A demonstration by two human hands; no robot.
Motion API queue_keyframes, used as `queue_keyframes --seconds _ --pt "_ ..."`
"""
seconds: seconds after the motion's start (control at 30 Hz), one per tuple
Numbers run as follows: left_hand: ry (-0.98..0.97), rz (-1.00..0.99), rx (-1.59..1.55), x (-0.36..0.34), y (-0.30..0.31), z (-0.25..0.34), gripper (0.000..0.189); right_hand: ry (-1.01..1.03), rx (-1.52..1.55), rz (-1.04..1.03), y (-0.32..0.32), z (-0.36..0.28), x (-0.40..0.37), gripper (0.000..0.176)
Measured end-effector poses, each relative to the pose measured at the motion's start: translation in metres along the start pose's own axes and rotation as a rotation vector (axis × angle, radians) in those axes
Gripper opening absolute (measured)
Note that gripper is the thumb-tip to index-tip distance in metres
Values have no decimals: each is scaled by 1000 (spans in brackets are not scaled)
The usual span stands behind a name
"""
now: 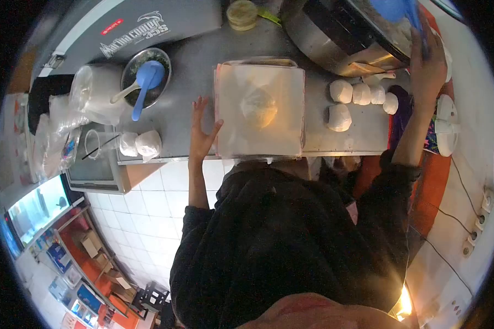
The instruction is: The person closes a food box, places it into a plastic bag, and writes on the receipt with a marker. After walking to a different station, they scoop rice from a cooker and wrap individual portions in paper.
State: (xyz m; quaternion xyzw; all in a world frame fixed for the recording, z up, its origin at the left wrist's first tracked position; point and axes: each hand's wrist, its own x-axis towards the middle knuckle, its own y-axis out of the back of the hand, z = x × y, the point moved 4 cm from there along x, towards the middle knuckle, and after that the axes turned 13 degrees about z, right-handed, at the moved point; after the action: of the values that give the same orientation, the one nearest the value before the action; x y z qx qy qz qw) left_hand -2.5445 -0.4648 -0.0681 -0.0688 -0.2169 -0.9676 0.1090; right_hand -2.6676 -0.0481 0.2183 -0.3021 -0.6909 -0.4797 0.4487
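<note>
My left hand (205,129), its fingers apart, is just beside the left edge of a stack of paper sheets (230,82). A pale mound (259,107) shows at the middle of the top sheet. At the upper right, my right hand (427,57) is closed on the handle of a blue ladle (392,8), whose bowl is over the large metal pot (335,38). Several white wrapped bundles (340,91) sit on the counter below the pot.
On the left stand a metal bowl (166,82) of greens with a blue spoon (146,82), plastic bags (93,90), two wrapped bundles (147,143) and a clear cup (101,143). A grey cooler box (164,24) and a round container (241,15) are at the back.
</note>
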Motion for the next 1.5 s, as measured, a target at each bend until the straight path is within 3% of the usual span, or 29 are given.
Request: queue_keyframes --seconds 0.07,0.1,0.17,0.2,0.3,0.37,0.4,0.43,0.47,0.53,0.67,0.73,0.77,0.83,0.9,0.97,1.0,1.07,1.13,1.27,1.37,1.5 --pt "16 49 -25 5 0 2 63 1 -516 -419 -23 22 10 32" --pt "10 41 -25 7 0 5 63 -6 -522 -417 -28 29 9 32" --pt "-25 37 3 14 2 14 57 383 -336 -235 -38 18 3 24" --pt "-31 38 1 17 4 16 57 382 -206 -190 -40 14 -5 23" --pt "-40 26 134 23 8 13 51 -1 213 -407 -65 -45 -94 23" --pt "-41 24 113 26 7 4 49 -31 291 -691 -107 -79 -175 22" --pt "-39 18 113 30 6 7 49 28 257 -757 -128 -83 -214 22" --pt "-39 3 149 36 4 15 47 214 137 -662 -154 -72 -255 28" --pt "-41 -10 185 41 1 20 46 211 134 -664 -159 -69 -271 28" --pt "-110 -50 174 56 -8 25 45 201 -234 -619 -175 -57 -285 22" --pt "-194 -145 136 85 -37 47 39 229 -324 -759 -193 -34 -323 29" --pt "-301 -173 139 100 -60 48 38 -334 -110 -897 -192 -22 -316 32" --pt "-402 -185 146 108 -70 47 37 -341 -120 -892 -188 -22 -306 32" --pt "-426 -231 111 124 -90 35 35 -364 65 -826 -171 -29 -287 27" --pt "-449 -278 75 132 -108 26 33 -324 48 -768 -156 -42 -269 23" --pt "-257 -407 -42 138 -129 22 26 -287 27 -708 -143 -44 -263 19" --pt "-263 -417 -45 139 -137 24 26 -191 110 -590 -136 -46 -259 17" --pt "-665 -242 88 139 -146 41 16 -98 185 -468 -125 -48 -252 16" --pt "-697 -333 67 142 -154 30 15 61 203 -398 -114 -51 -249 21" --pt "-748 -524 173 137 -162 16 17 -138 301 -527 -109 -44 -275 24" --pt "-794 -621 237 139 -163 12 25 -99 352 -532 -102 -48 -263 28" --pt "-846 -548 368 137 -160 33 29 33 248 -516 -96 -49 -261 29"
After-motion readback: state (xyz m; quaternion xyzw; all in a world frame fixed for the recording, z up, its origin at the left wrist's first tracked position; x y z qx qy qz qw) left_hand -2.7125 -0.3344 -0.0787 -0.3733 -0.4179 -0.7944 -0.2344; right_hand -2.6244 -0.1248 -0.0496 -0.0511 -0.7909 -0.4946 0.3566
